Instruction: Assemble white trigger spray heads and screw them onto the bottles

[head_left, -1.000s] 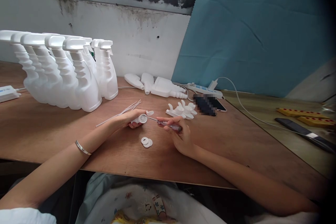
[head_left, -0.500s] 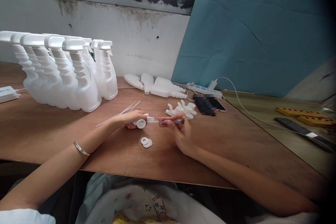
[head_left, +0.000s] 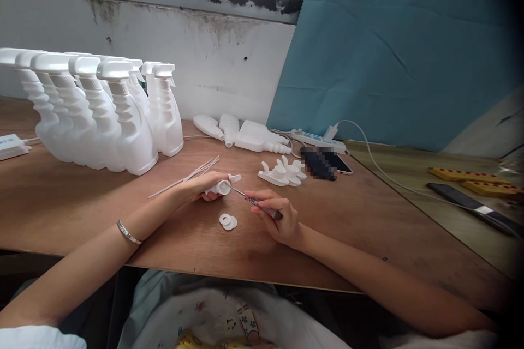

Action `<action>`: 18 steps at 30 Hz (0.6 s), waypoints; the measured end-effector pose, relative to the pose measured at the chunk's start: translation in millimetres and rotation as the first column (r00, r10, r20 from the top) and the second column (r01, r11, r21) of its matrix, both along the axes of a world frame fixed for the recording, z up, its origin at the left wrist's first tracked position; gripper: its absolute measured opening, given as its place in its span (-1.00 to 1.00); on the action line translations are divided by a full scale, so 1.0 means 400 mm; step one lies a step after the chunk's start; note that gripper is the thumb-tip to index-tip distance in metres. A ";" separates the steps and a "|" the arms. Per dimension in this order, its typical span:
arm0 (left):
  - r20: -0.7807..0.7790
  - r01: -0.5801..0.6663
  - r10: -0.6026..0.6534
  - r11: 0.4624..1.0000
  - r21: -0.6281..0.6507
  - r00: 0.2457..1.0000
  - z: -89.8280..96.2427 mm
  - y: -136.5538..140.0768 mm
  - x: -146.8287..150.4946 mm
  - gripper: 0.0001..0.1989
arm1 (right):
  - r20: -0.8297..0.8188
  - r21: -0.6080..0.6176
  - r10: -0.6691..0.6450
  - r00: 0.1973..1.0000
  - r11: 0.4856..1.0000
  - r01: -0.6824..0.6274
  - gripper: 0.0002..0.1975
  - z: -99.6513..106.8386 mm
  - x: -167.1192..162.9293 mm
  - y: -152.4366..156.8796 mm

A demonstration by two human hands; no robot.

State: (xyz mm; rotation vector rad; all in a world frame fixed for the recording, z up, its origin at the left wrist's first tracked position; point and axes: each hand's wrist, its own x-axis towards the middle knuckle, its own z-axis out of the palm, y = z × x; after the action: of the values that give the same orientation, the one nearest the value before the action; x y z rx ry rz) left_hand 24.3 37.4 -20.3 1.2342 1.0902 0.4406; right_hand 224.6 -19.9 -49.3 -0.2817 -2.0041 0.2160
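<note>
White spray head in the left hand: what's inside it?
The spray head shows a pale interior at its open end. The screwdriver points there; its tip is unclear, anything deeper hidden.

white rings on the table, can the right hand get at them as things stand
Probably yes: the white rings lie near the right hand with nothing between, though the screwdriver it grips may need setting down first.

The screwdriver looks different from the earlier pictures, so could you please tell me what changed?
The right hand has moved lower, the screwdriver now tilting more steeply. Nothing was let go; the left hand still holds the sprayer head. The washers and spray bottles stayed put.
</note>
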 end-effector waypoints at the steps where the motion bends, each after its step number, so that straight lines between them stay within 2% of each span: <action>1: 0.011 0.003 -0.003 1.000 -0.005 1.000 -0.001 -0.001 0.002 -0.80 | 0.014 0.036 -0.006 1.000 0.999 0.006 -0.67 0.000 0.000 0.002; 6: 0.082 -0.049 0.047 0.999 0.023 0.996 0.006 -0.018 0.015 -0.75 | 0.135 0.248 -0.083 0.987 0.968 0.047 -0.65 0.007 -0.008 0.005; 9: 0.089 -0.095 0.090 0.994 0.052 0.992 0.016 -0.031 0.023 -0.70 | 0.141 0.253 -0.091 0.986 0.966 0.053 -0.66 0.012 -0.012 0.004; 14: 0.087 -0.121 0.118 0.992 0.026 0.989 0.014 -0.030 0.023 -0.69 | 0.043 0.069 -0.086 0.995 0.994 0.083 -0.69 0.014 -0.011 0.002; 16: 0.063 -0.085 0.084 0.996 0.010 0.994 0.008 -0.022 0.018 -0.70 | -0.017 -0.089 -0.079 0.997 0.993 0.077 -0.74 0.015 -0.007 0.001; 18: 0.041 -0.043 0.044 0.999 -0.016 0.998 0.003 -0.013 0.012 -0.70 | -0.094 -0.278 -0.070 0.993 0.960 0.042 -0.79 0.018 -0.004 0.001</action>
State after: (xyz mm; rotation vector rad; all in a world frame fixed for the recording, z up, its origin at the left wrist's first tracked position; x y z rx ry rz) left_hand 29.0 32.1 -19.0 1.1846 1.0853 0.4882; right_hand 222.9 -19.4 -42.1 -0.4940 -1.8603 0.4659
